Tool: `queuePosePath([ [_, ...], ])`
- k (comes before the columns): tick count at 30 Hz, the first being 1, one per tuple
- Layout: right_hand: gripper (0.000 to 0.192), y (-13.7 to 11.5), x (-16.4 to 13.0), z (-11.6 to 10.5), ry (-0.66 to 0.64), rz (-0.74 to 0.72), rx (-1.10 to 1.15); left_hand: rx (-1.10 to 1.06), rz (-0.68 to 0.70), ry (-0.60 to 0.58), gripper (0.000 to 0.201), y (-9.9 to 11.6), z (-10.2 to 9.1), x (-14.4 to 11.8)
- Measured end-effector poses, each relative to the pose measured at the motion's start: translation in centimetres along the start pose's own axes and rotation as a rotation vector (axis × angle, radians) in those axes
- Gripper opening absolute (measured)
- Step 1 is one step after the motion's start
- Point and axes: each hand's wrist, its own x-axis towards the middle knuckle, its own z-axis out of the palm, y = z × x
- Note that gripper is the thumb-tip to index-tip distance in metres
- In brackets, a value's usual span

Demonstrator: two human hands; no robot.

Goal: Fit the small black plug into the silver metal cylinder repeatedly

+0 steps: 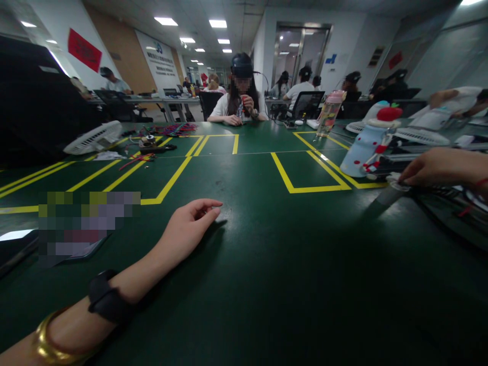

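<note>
While the left hand lies on the dark green bench with its forearm stretched across the mat, the fingers are loosely curled, thumb and forefinger nearly meeting; it grips nothing that can be made out. A black wristband and a gold bangle sit on that forearm. The right hand reaches out at the right edge, fingers bent down over a small pale round object on the bench, fingertips touching it; whether it is actually gripped cannot be told. A red cord shows at that wrist.

Just beyond the right hand stands a tilted light-blue bottle with red dots and a red apple-shaped cap, next to black cables. Yellow tape lines mark rectangles on the bench. A clear drinking bottle with a pink lid stands farther back. On the far left lies a white fan grille, with small parts and red wires near it. Near left, a dark flat device rests at the bench edge.

Across the bench a seated person in a white shirt holds both hands up near the chin. Others sit at benches behind.
</note>
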Motion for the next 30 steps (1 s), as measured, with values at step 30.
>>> queuePosePath([
  [30,0.026,1.2,-1.1,0.4,-0.213,-0.007,-0.020,-0.007,0.007,-0.012,0.037,-0.2,0.1,0.0],
])
